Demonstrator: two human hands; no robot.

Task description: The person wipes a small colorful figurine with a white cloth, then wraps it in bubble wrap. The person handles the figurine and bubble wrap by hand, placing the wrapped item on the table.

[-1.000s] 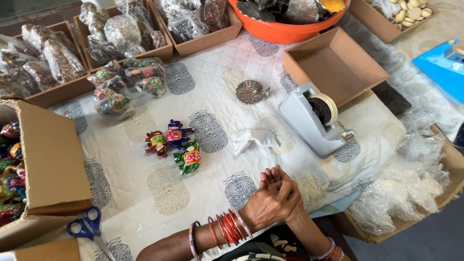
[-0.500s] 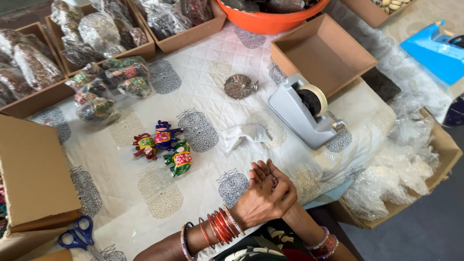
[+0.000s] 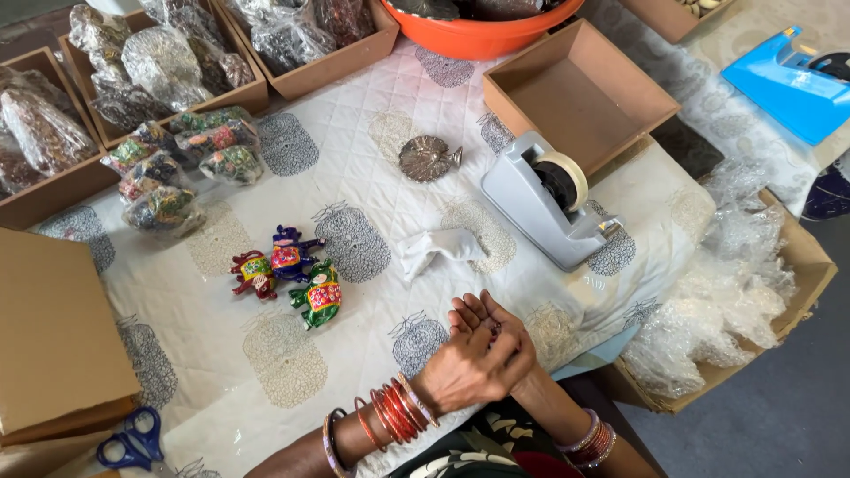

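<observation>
My left hand (image 3: pixel 465 372), with red and gold bangles at the wrist, lies over my right hand (image 3: pixel 485 317) at the near edge of the table. The two are pressed together, the right palm turned up under the left. Whether anything small sits between them is hidden. Nearest to them on the patterned white cloth (image 3: pixel 354 177) is a crumpled white scrap (image 3: pixel 438 248). Left of it lie three painted toy elephants: red (image 3: pixel 252 273), blue (image 3: pixel 288 252) and green (image 3: pixel 319 296). A grey tape dispenser (image 3: pixel 549 199) stands just beyond my hands to the right.
An empty cardboard tray (image 3: pixel 580 93) and an orange bowl (image 3: pixel 482 35) sit at the back. Trays of wrapped packets (image 3: pixel 177 62) line the far left. A carton of bubble wrap (image 3: pixel 726 292) is at the right, with blue scissors (image 3: pixel 133 440) and a closed brown box (image 3: pixel 53 327) at the left.
My hands stay pressed together in the same spot, the fingers shifting slightly against each other. Nothing on the table has moved; only the view has shifted.
</observation>
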